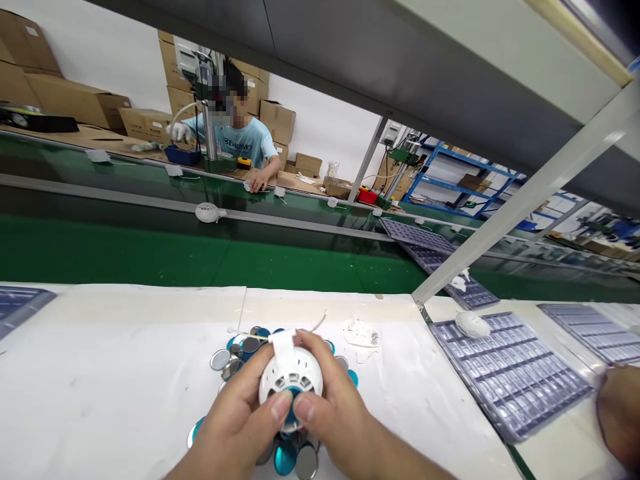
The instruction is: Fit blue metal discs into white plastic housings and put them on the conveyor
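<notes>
Head view, hands: left hand and right hand both closed round one white round housing, held just above the counter.
Fingers: both thumbs pressed together on the blue disc seated at the housing's lower face; remaining fingers wrapped round its sides.
Progress: judged mid-step, disc in place but under thumb pressure, not released; a loose pile of discs left unused beneath and behind the hands.
Count, housings: one in hand, one on the nearest tray, one on the green conveyor.
Count, discs: roughly a dozen visible, several hidden under the hands.
Count, trays: at least five grey trays.
Count, people: one co-worker across the conveyor.
</notes>
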Available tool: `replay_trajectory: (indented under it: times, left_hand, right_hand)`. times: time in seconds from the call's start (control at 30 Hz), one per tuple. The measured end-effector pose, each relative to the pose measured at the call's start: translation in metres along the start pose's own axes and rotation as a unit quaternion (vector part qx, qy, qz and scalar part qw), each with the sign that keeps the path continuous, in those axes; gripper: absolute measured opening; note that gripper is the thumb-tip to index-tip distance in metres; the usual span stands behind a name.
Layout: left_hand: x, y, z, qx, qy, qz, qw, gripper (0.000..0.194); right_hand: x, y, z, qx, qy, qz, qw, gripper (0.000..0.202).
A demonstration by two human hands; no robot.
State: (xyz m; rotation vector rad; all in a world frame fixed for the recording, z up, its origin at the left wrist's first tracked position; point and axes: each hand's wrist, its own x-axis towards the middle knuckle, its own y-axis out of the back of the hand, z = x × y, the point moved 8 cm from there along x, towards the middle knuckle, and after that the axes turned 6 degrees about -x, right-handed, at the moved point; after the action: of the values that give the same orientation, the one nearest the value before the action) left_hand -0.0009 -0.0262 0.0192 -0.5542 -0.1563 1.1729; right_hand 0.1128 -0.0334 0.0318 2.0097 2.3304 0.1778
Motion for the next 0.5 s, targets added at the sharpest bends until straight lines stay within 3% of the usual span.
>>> replay_trajectory:
  times: [0.1,0.27,0.33,0.43,0.5]
  left_hand:
    - [-0.009,0.000,-0.006,-0.034,0.016,0.025,0.999,0.056]
    - [-0.015,0.005,-0.009,-0.041,0.038,0.070,0.996,0.064]
    - [-0.012,0.002,-0.006,-0.043,0.039,0.048,0.997,0.062]
    - [-0.003,-0.003,0.000,-0.050,0.039,0.019,0.998,0.059]
    - [0.003,-0.004,0.005,-0.078,0.032,0.009,0.996,0.054]
  right_hand:
    - [-0.002,-0.011,-0.010,0.076,0.057,0.004,0.995,0.072]
    - [-0.005,-0.007,-0.012,0.049,0.118,0.058,0.990,0.064]
    - [-0.003,-0.010,-0.004,0.064,0.089,0.022,0.994,0.069]
    - [-0.001,-0.019,0.001,0.081,0.044,-0.088,0.992,0.072]
    - [0.000,-0.014,-0.003,0.062,0.029,-0.108,0.992,0.067]
